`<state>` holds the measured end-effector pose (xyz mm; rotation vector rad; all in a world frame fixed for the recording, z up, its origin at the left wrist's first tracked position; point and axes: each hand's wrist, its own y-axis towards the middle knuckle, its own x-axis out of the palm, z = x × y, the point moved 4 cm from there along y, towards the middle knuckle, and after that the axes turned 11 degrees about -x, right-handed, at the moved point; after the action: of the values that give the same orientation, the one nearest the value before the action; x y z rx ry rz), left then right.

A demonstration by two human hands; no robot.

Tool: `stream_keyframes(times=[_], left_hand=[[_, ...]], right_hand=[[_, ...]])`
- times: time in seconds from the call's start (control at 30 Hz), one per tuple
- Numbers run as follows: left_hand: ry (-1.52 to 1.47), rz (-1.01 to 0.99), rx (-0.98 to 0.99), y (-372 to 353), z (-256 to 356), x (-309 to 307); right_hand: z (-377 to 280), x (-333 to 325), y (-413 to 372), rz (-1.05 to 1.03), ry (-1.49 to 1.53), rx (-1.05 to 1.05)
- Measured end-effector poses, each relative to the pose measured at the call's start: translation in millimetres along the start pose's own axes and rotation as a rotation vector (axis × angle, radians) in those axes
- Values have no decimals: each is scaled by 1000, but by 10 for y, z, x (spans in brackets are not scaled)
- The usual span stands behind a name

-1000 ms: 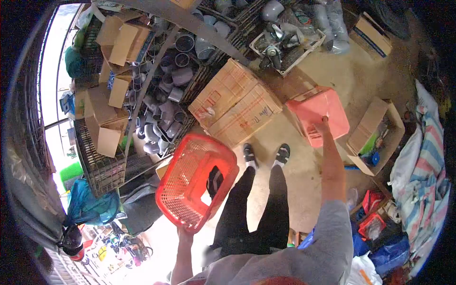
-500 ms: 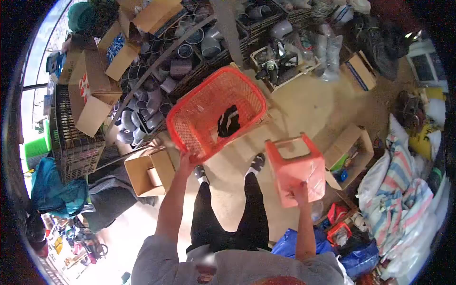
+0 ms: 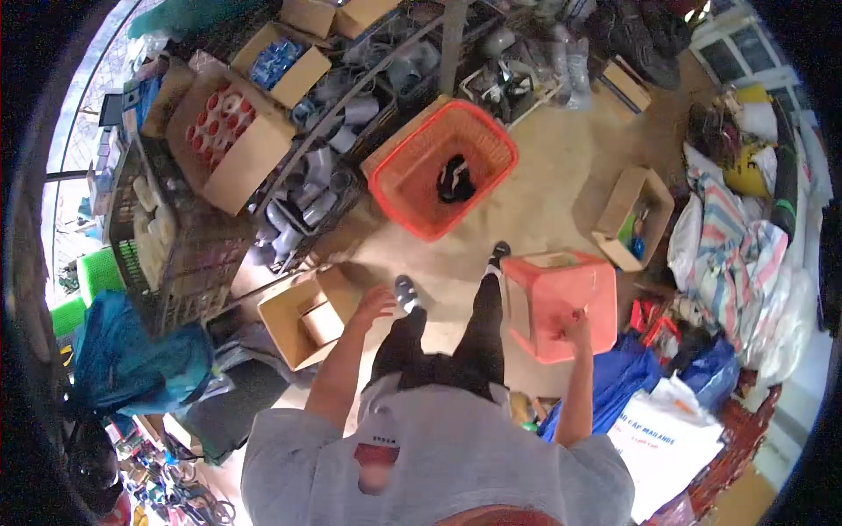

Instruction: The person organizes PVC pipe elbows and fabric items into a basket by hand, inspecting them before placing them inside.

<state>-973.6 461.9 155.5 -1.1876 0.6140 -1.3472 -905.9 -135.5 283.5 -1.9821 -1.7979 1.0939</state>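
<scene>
A pink plastic stool (image 3: 574, 282) hangs tilted beside my right leg, its seat toward me. My right hand (image 3: 574, 328) is closed on the seat, with part of the fingers hidden. My left hand (image 3: 377, 303) is empty, fingers apart, over the floor near an open cardboard box (image 3: 279, 317) with a smaller carton inside. Ahead of my feet a red plastic basket (image 3: 481, 131) rests on the floor, apart from both hands. A black item with white marks (image 3: 456, 179) lies inside it.
Crates of grey pipe fittings (image 3: 320, 188) line the far left, by a box of red-and-white items (image 3: 219, 127). An open carton (image 3: 605, 244) is on the right, near striped sacks (image 3: 741, 241). Blue bags (image 3: 605, 386) and a white bag (image 3: 671, 443) lie close at my right.
My left hand has let go of the red basket and drawn back from it. The stool has turned somewhat in my right hand. My view and feet have shifted.
</scene>
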Motion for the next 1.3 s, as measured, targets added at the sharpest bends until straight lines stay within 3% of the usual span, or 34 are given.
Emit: stream_keyframes(times=[0.1, 0.13, 0.2, 0.27, 0.3, 0.33, 0.37, 0.4, 0.47, 0.5, 0.53, 0.57, 0.6, 0.67, 0.73, 0.77, 0.8, 0.93, 1.0, 1.03, 1.1, 1.13, 1.17, 1.2, 1.23, 1.3], left_hand=[[14, 61, -30, -551, -554, -808], [48, 91, -17, -633, -653, -1048], [104, 299, -74, -1138, -664, -1232], [127, 356, -39, -1196, -1054, -1734], [118, 365, -24, -1237, -1208, -1871], [47, 357, 36, -1316, -1339, -1986], [-18, 347, 97, -1379, -1396, -2084], [2, 358, 76, -1641, -1294, -1891], [-240, 158, 184, -1682, -1436, -1877], [-349, 25, 204, -1587, -1694, -1872], [-451, -105, 217, -1520, -1855, -1874], [-349, 10, 280, -1834, -1915, -1591], [-239, 128, 333, -2164, -1973, -1162], [129, 373, 207, -2068, -2580, -1085], [25, 441, 217, -2340, -2907, -1123], [-83, 491, 253, -2457, -2931, -1106], [-209, 468, 165, -2685, -2813, -1030], [37, 400, -125, -2765, -3116, -1450], [42, 405, -191, -2706, -3206, -1606], [75, 446, -233, -2672, -3154, -1616], [184, 445, -244, -2531, -3059, -1742], [276, 450, -230, -2450, -3001, -1787], [461, 517, -280, -2389, -2810, -1782], [465, 505, -281, -2311, -2755, -1838], [503, 508, -241, -2184, -2705, -1985], [581, 523, -171, -2074, -2350, -2110]], right_hand=[[241, 251, -452, -48, 36, 23], [84, 370, -656, -50, 188, 109], [-107, 614, -736, -64, 342, 144], [32, 898, -812, -154, 429, 258], [198, 999, -717, -160, 64, 152], [301, 1103, -750, -173, 66, 143], [370, 1259, -799, -217, 267, 130], [419, 1429, -772, -260, 470, 108], [736, 1807, -571, -227, 141, 21], [839, 1978, -503, -328, 151, 14], [1682, 2187, 23, -441, 629, 120], [1318, 2362, -272, -458, 636, 127], [975, 2492, -618, -397, 233, 53], [1624, 3000, -114, -483, 285, 50], [2100, 3349, -26, -555, 325, 76], [2090, 3567, 22, -570, 318, 198], [2115, 3745, 15, -583, 307, 321], [2157, 4217, -42, -471, 395, 274], [2655, 4615, 74, -799, 705, 668], [2898, 4790, 136, -784, 716, 683], [3113, 5070, 70, -880, 1081, 938], [3167, 5090, -11, -860, 1084, 944], [3058, 5056, -159, -732, 953, 754], [2858, 5045, -280, -608, 821, 562], [2673, 5073, -394, -485, 682, 562], [2506, 5102, -478, -444, 625, 500]])
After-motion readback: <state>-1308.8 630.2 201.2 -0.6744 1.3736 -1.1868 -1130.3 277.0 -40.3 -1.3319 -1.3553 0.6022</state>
